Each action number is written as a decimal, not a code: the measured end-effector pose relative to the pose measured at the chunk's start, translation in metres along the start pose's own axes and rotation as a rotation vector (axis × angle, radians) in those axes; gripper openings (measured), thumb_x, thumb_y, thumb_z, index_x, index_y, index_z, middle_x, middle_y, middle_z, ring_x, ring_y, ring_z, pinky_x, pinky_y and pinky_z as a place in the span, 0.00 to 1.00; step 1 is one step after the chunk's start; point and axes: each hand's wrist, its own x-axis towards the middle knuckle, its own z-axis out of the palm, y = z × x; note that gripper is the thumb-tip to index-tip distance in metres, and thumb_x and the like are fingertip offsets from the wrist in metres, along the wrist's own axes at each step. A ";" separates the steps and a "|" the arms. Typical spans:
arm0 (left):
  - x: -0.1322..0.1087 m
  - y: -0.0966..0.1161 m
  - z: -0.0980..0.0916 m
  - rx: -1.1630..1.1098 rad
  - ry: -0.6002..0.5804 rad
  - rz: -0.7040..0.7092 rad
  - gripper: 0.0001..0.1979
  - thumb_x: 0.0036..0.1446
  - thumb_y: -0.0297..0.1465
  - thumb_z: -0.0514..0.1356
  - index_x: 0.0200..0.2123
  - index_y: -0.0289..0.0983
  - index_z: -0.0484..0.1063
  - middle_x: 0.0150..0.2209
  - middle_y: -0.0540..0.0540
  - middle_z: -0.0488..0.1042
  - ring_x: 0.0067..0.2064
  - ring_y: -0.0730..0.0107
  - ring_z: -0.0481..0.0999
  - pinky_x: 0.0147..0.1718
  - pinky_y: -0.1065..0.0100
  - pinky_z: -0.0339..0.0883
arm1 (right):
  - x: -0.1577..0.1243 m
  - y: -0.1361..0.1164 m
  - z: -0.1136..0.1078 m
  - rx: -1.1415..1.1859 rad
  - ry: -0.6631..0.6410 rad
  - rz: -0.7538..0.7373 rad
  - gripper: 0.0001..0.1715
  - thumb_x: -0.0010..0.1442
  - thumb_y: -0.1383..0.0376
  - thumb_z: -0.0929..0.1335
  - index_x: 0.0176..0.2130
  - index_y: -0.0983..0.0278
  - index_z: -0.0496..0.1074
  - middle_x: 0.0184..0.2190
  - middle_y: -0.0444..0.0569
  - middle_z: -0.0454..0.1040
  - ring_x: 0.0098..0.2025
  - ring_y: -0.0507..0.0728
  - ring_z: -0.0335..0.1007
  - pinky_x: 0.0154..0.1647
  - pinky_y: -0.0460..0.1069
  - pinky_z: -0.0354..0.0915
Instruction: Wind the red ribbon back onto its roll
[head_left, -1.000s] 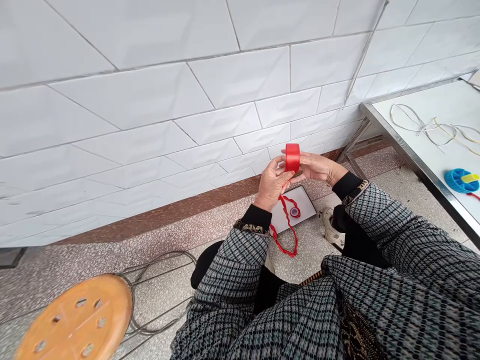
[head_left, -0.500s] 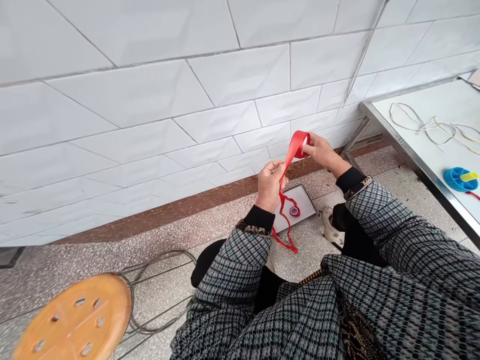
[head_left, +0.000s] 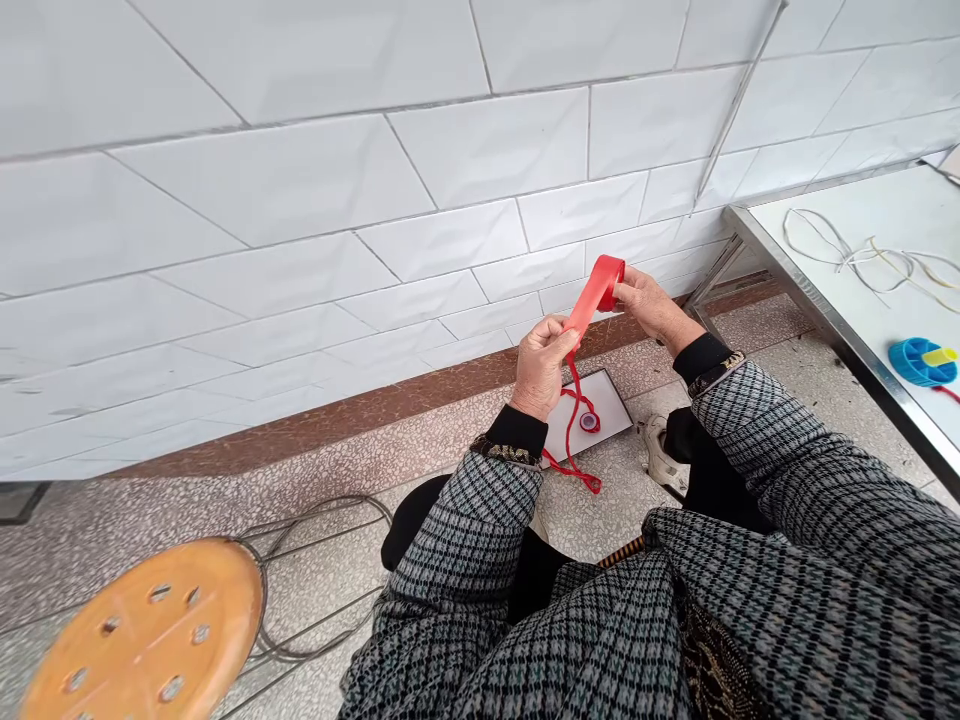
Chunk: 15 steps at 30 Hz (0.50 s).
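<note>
While left fingers (head_left: 561,345) pinch red ribbon (head_left: 590,302), right fingers (head_left: 628,290) grip its roll (head_left: 616,268).

Some of the right hand's (head_left: 651,303) fingertips are lost at the red ribbon roll (head_left: 611,270), while the left hand (head_left: 541,368) covers part of the ribbon below its thumb, and that sleeve (head_left: 480,500) hides a corner of the white panel (head_left: 611,400), whose small roll (head_left: 589,422) bears markings too tiny to make out. The bottom edge crops the orange stool seat (head_left: 150,630), and the right edge the metal-edged table (head_left: 832,300) and its thin wires (head_left: 847,255). A dark object (head_left: 21,502) at the left edge is too cropped to identify.
</note>
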 end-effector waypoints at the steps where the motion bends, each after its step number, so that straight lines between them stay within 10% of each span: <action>1: -0.001 0.000 0.001 -0.023 -0.005 0.017 0.25 0.47 0.37 0.76 0.20 0.38 0.60 0.28 0.50 0.71 0.32 0.73 0.70 0.35 0.68 0.67 | -0.001 -0.001 0.001 -0.004 -0.005 0.003 0.11 0.53 0.65 0.74 0.39 0.60 0.75 0.31 0.41 0.77 0.35 0.53 0.71 0.42 0.47 0.68; 6: -0.005 -0.005 0.006 -0.194 -0.048 -0.089 0.34 0.46 0.38 0.78 0.23 0.40 0.50 0.19 0.58 0.55 0.22 0.79 0.59 0.25 0.72 0.56 | -0.008 -0.005 0.009 -0.012 -0.035 0.028 0.04 0.56 0.65 0.71 0.35 0.61 0.75 0.30 0.44 0.79 0.35 0.53 0.72 0.38 0.47 0.64; 10: -0.008 -0.012 0.009 -0.259 -0.045 -0.197 0.24 0.45 0.37 0.79 0.32 0.41 0.66 0.20 0.61 0.58 0.19 0.82 0.48 0.20 0.72 0.45 | -0.008 -0.005 0.009 -0.011 -0.013 0.056 0.07 0.55 0.65 0.73 0.37 0.60 0.74 0.31 0.44 0.80 0.37 0.55 0.74 0.38 0.47 0.64; 15: -0.008 -0.018 0.011 -0.162 -0.031 -0.169 0.21 0.50 0.42 0.78 0.31 0.39 0.71 0.22 0.57 0.63 0.21 0.80 0.58 0.24 0.71 0.55 | -0.003 -0.001 0.005 -0.030 0.016 0.036 0.11 0.54 0.65 0.73 0.40 0.59 0.75 0.34 0.42 0.81 0.37 0.53 0.72 0.38 0.46 0.63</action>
